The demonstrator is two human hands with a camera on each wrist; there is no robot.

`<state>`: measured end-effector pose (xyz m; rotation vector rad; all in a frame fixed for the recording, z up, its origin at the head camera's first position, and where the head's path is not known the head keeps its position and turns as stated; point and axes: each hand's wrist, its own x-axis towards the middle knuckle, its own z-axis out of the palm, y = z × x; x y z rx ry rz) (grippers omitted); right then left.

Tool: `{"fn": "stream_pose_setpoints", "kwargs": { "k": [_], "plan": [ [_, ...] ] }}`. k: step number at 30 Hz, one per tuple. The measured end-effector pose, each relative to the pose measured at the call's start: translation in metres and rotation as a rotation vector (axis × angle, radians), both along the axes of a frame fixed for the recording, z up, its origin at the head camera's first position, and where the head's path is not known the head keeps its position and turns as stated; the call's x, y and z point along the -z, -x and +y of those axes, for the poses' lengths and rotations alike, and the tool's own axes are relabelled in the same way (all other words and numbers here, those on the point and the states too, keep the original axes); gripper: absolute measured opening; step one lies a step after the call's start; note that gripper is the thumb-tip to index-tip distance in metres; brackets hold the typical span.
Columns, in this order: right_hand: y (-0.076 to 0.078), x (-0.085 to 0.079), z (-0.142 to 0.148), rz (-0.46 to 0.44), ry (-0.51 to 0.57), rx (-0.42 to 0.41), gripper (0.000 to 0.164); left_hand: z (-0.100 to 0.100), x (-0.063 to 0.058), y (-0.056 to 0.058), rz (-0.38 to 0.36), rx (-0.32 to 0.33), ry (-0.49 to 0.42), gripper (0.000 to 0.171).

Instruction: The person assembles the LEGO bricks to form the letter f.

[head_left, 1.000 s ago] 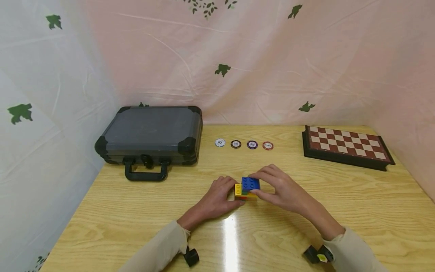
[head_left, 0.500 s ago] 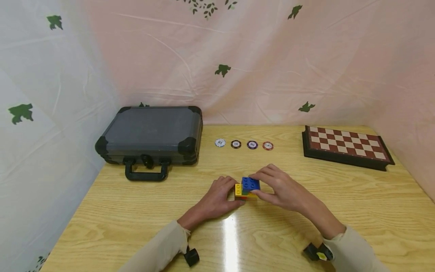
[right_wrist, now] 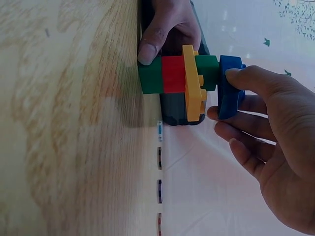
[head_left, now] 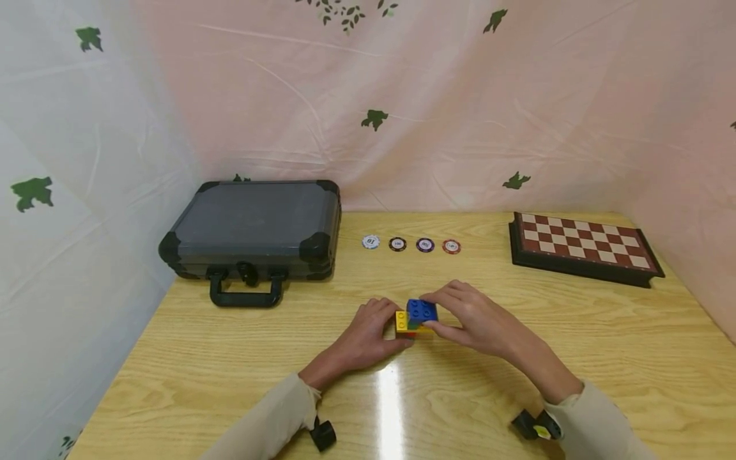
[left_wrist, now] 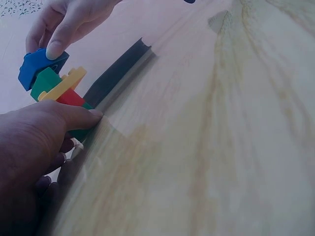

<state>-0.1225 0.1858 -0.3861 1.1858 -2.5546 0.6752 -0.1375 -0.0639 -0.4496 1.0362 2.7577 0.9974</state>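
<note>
A small tower of toy building bricks stands on the table between the hands. From the bottom up it has a green brick (right_wrist: 150, 77), a red brick (right_wrist: 173, 73), a flat yellow brick (right_wrist: 191, 86) and another green brick (right_wrist: 206, 68). A blue brick (head_left: 422, 311) is at the top, slightly tilted in the right wrist view. My right hand (head_left: 477, 322) pinches this blue brick between thumb and fingers. At the tower's base, my left hand (head_left: 365, 338) grips the lowest green brick, its thumb on the near side. The left fingers' far contact is partly hidden.
A grey case (head_left: 253, 220) with a black handle stands back left. Several poker chips (head_left: 398, 244) lie in a row behind the hands. At the back right sits a checkered board box (head_left: 583, 246). A patterned cloth (head_left: 414, 140) hangs behind the wooden table (head_left: 190, 370).
The head view has shifted very slightly. Both hands and the bricks hold nearly the same position throughout.
</note>
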Motion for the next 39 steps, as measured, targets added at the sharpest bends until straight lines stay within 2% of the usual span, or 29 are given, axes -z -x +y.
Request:
{"fn": "stream_pose_setpoints", "kwargs": {
  "k": [13,27,39],
  "plan": [
    [0.001,-0.003,-0.002,0.061,-0.034,-0.036,0.04,-0.001,0.001,0.001,-0.007,0.001,-0.005,0.04],
    [-0.001,-0.01,-0.004,0.036,-0.093,-0.02,0.04,0.0,0.0,0.001,-0.029,-0.001,-0.002,0.039],
    [-0.001,-0.015,-0.006,0.052,-0.153,-0.022,0.043,0.0,0.0,0.0,0.001,0.0,-0.002,0.039]
  ]
}}
